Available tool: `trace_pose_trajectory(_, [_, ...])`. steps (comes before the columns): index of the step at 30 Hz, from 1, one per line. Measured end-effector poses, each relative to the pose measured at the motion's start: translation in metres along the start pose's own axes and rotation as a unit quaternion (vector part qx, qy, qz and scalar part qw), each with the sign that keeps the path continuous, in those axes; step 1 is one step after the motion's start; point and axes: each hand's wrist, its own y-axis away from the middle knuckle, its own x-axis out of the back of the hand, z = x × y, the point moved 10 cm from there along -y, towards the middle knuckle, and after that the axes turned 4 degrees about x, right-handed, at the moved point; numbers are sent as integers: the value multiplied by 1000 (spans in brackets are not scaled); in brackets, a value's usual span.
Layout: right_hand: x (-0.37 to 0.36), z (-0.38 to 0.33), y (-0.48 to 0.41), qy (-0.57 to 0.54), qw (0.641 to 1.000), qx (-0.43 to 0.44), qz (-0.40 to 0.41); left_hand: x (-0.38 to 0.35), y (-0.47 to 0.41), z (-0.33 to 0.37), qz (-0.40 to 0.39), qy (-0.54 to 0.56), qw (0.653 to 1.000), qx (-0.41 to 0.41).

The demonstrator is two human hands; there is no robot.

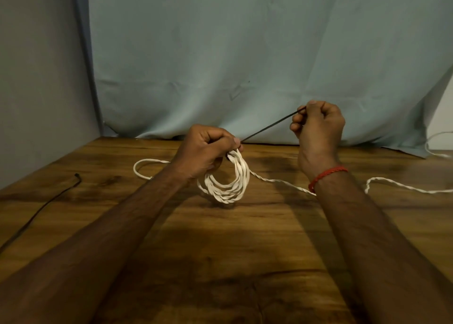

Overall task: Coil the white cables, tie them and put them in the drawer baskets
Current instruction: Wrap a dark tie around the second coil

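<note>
A coil of white twisted cable hangs from my left hand, which pinches its top above the wooden table. A thin black tie runs taut from the top of the coil up and right to my right hand, whose fingers are closed on its end. A loose white cable trails right across the table, passing under my right wrist. Another loop of white cable lies left, behind my left forearm. No drawer baskets are visible.
A second black tie lies on the table at the left edge. A pale blue cloth hangs behind the table. More white cable curls at the far right. A red thread band circles my right wrist.
</note>
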Motion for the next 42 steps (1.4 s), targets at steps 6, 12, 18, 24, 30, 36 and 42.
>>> trace_pose_trajectory(6, [-11, 35, 16, 59, 990, -112, -61, 12, 1, 5, 40, 7, 999, -15])
trace_pose_trajectory(12, [-54, 29, 57, 146, 947, -139, -249, 18, -3, 6, 67, -3, 996, -51])
trace_pose_trajectory(18, [-88, 4, 86, 170, 911, 30, -375, 17, -4, 3, 63, -42, 994, -82])
trace_pose_trajectory(24, [-79, 3, 72, 205, 924, 71, -315, 10, -7, -9, 19, -9, 999, -39])
trace_pose_trajectory(30, [-76, -9, 68, 260, 918, 139, -264, -12, -5, -22, -41, -76, 996, 1])
trace_pose_trajectory(36, [-81, -23, 74, 234, 920, 167, -265, -14, -4, -12, -52, -64, 997, 4])
trace_pose_trajectory(42, [-74, -29, 70, 188, 940, 147, -243, -8, 1, 14, -16, -19, 998, -59])
